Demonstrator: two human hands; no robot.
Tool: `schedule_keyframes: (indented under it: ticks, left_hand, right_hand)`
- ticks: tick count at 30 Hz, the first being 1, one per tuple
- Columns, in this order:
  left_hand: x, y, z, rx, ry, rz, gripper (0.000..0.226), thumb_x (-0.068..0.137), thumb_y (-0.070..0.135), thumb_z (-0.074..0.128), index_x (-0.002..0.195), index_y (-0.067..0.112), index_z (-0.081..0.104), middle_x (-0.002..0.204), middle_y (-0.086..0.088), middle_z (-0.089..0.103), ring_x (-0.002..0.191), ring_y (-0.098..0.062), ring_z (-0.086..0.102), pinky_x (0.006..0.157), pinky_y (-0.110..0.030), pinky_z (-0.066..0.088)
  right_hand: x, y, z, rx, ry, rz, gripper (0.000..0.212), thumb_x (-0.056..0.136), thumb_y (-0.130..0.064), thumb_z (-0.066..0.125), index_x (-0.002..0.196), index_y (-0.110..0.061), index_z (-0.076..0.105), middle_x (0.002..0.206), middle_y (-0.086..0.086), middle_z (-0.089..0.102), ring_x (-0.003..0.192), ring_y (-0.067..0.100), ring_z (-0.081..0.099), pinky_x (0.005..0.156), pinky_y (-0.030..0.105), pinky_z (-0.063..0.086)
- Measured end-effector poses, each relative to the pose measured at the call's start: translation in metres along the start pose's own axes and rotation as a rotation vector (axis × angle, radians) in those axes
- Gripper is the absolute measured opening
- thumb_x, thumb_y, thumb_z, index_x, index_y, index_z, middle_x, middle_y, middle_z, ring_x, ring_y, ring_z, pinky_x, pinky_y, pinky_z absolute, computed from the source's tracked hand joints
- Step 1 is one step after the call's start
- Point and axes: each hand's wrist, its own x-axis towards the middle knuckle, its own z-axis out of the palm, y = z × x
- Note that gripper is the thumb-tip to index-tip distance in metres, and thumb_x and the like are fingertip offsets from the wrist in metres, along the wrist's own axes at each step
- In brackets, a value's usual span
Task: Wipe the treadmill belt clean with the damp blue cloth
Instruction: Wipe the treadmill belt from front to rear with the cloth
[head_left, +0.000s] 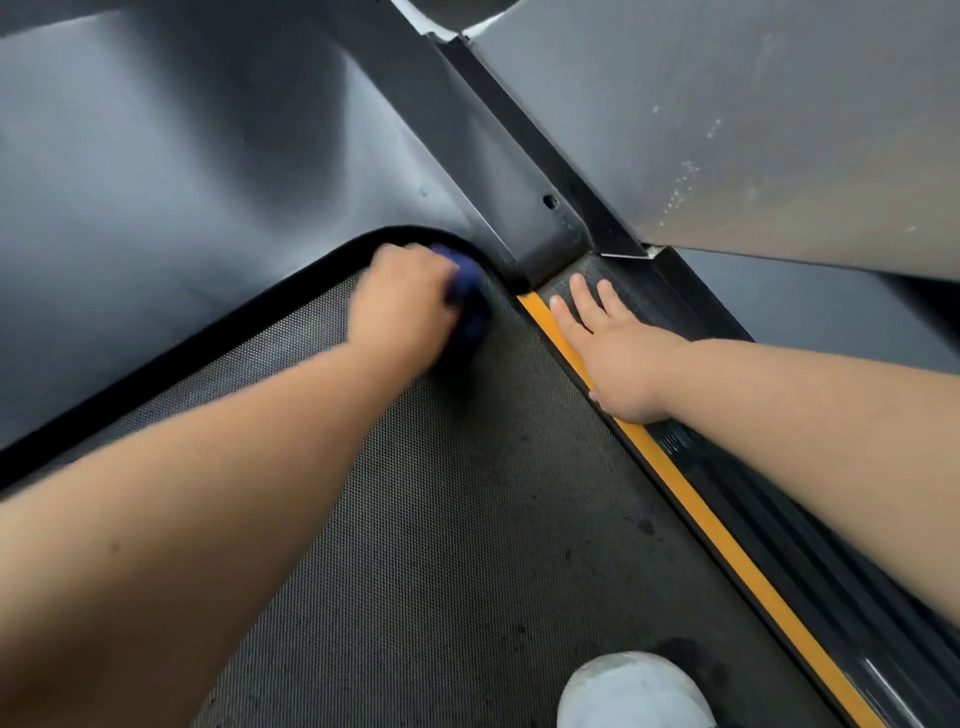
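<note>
The dark textured treadmill belt (441, 519) fills the lower middle of the head view. My left hand (402, 299) grips a bunched dark blue cloth (470, 306) and holds it against the belt at its far right corner, just under the curved black edge of the motor cover. The cloth is blurred and partly hidden by my fingers. My right hand (610, 348) lies flat with straight fingers on the ribbed side rail (779, 519), its palm across the yellow stripe (722, 535).
The glossy dark motor cover (208, 156) rises beyond the belt. A grey upright post (753, 130) stands at the upper right on a black bracket (545, 218). A white shoe toe (631, 691) rests on the belt at the bottom edge.
</note>
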Motion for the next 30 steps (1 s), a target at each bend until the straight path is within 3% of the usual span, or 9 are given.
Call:
schedule_keyframes:
  ticks: [2,6,9,12,16,21,23,27,30]
  left_hand:
    - [0.016,-0.024,-0.004,-0.023,0.106,-0.233,0.024,0.083,0.026,0.059,0.103,0.012,0.064,0.106,-0.014,0.060,0.103,-0.037,0.050,0.084,-0.042,0.043]
    - [-0.010,0.012,0.021,-0.224,0.122,-0.210,0.021,0.081,0.026,0.062,0.100,0.018,0.065,0.110,-0.005,0.063,0.107,-0.029,0.052,0.084,-0.035,0.041]
    - [-0.046,0.063,0.032,-0.330,0.000,-0.034,0.015,0.080,0.023,0.064,0.094,0.018,0.067,0.101,-0.001,0.066,0.101,-0.025,0.055,0.080,-0.033,0.041]
    - [-0.041,0.048,0.024,-0.197,-0.041,0.243,0.017,0.079,0.022,0.067,0.094,0.014,0.068,0.097,-0.006,0.068,0.096,-0.031,0.058,0.089,-0.038,0.042]
    - [0.014,-0.013,0.003,-0.019,0.054,-0.115,0.015,0.082,0.025,0.057,0.091,0.016,0.064,0.100,-0.015,0.062,0.095,-0.038,0.057,0.073,-0.041,0.047]
    - [-0.006,0.029,0.017,-0.188,0.047,-0.201,0.009,0.083,0.017,0.058,0.090,0.013,0.062,0.104,-0.011,0.061,0.103,-0.032,0.051,0.075,-0.038,0.042]
    - [-0.027,0.049,0.027,-0.250,-0.022,-0.079,0.009,0.081,0.013,0.059,0.089,0.014,0.062,0.101,-0.009,0.062,0.100,-0.030,0.052,0.076,-0.037,0.043]
    - [-0.011,0.014,0.019,-0.138,-0.188,0.413,0.021,0.085,0.020,0.061,0.106,0.020,0.062,0.111,-0.004,0.063,0.106,-0.028,0.056,0.086,-0.040,0.047]
    - [0.019,-0.034,-0.002,-0.027,-0.153,0.183,0.018,0.089,0.027,0.055,0.106,0.027,0.060,0.110,-0.009,0.060,0.104,-0.033,0.056,0.081,-0.043,0.050]
  right_hand:
    - [0.002,0.001,0.001,0.019,0.009,-0.002,0.102,0.089,-0.001,0.055,0.143,-0.017,-0.030,0.149,0.008,-0.038,0.141,0.035,-0.025,0.113,0.046,0.029]
    - [0.002,0.002,0.003,0.025,0.027,-0.006,0.100,0.090,-0.003,0.054,0.145,-0.018,-0.028,0.150,0.007,-0.037,0.141,0.034,-0.024,0.113,0.045,0.027]
    - [0.000,0.004,0.004,0.032,0.041,-0.021,0.096,0.092,-0.007,0.053,0.146,-0.017,-0.025,0.152,0.008,-0.034,0.142,0.033,-0.022,0.113,0.043,0.023]
    - [-0.001,0.007,0.001,0.054,0.037,-0.044,0.096,0.093,-0.015,0.056,0.147,-0.019,-0.023,0.153,0.005,-0.033,0.143,0.030,-0.021,0.114,0.043,0.022]
    - [-0.001,0.011,0.000,0.071,0.051,-0.059,0.097,0.093,-0.016,0.057,0.147,-0.022,-0.023,0.153,0.003,-0.033,0.143,0.028,-0.021,0.115,0.043,0.020]
    - [-0.001,0.009,0.001,0.053,0.048,-0.043,0.098,0.092,-0.019,0.059,0.147,-0.022,-0.023,0.153,0.003,-0.032,0.143,0.028,-0.021,0.113,0.043,0.023]
    - [-0.001,0.009,0.000,0.041,0.044,-0.045,0.099,0.092,-0.023,0.059,0.147,-0.021,-0.023,0.153,0.004,-0.032,0.144,0.029,-0.020,0.114,0.043,0.022]
    - [-0.002,0.011,-0.003,0.056,0.026,-0.046,0.100,0.092,-0.024,0.060,0.147,-0.024,-0.023,0.153,0.001,-0.033,0.143,0.027,-0.021,0.114,0.044,0.023]
    - [-0.001,0.012,-0.003,0.079,0.026,-0.051,0.101,0.092,-0.021,0.061,0.147,-0.026,-0.023,0.152,-0.001,-0.035,0.142,0.025,-0.023,0.114,0.044,0.023]
